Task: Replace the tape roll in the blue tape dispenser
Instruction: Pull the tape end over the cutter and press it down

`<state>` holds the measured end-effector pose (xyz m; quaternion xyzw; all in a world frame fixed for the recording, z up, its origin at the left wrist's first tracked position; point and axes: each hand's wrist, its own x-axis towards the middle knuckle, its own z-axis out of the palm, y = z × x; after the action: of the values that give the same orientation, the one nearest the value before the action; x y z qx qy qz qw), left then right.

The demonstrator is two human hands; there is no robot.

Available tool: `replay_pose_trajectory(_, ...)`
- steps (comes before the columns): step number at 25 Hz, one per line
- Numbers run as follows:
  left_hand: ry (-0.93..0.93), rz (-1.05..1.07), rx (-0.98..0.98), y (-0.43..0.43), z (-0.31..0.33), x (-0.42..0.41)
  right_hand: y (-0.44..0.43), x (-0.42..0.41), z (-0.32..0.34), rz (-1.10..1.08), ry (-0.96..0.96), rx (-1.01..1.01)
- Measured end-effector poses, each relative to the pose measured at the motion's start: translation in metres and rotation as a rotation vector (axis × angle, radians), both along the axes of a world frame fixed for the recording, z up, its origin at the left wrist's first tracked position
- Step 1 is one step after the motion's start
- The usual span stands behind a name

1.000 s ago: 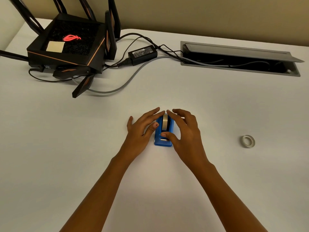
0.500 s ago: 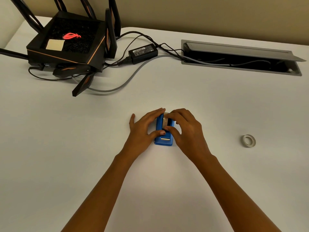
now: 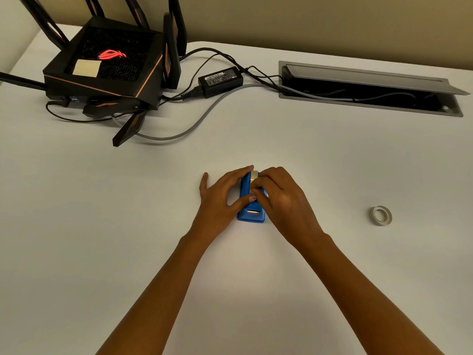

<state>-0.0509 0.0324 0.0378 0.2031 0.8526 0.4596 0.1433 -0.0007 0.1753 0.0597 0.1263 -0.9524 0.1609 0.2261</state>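
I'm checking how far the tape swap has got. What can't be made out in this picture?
- Head view: the roll in the blue tape dispenser is mostly hidden by the right hand; seated or lifting, unclear.
- Left hand covers the dispenser's left side.
- The loose tape ring is too small to judge full or spent.
- Adapter label: too small.

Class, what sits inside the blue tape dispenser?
A tape roll shows at the top of the dispenser. The right hand covers most of it; the left hand steadies the dispenser's side.

You have one blue tape dispenser (image 3: 247,190) and two tape rolls: one in the dispenser (image 3: 254,174), one loose roll (image 3: 381,215). Two hands, left (image 3: 220,198) and right (image 3: 280,198). One router (image 3: 107,73), one power adapter (image 3: 220,78).
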Motion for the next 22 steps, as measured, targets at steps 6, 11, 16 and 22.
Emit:
replay_pose_trajectory(6, 0.022, 0.001, -0.045, 0.0, -0.002, -0.001, 0.0, -0.001, 0.002, -0.019, -0.044, -0.08)
replay_pose_trajectory(11, 0.037, -0.012, -0.056, -0.001, -0.002, -0.004, -0.001, 0.0, 0.007, -0.077, -0.207, -0.228)
replay_pose_trajectory(16, -0.017, 0.035, -0.019, 0.0, -0.007, -0.007, 0.002, -0.008, 0.012, -0.112, -0.271, -0.278)
replay_pose_trajectory(22, -0.025, 0.05, -0.009, 0.0, -0.008, -0.007, 0.004, -0.012, 0.016, -0.169, -0.27, -0.338)
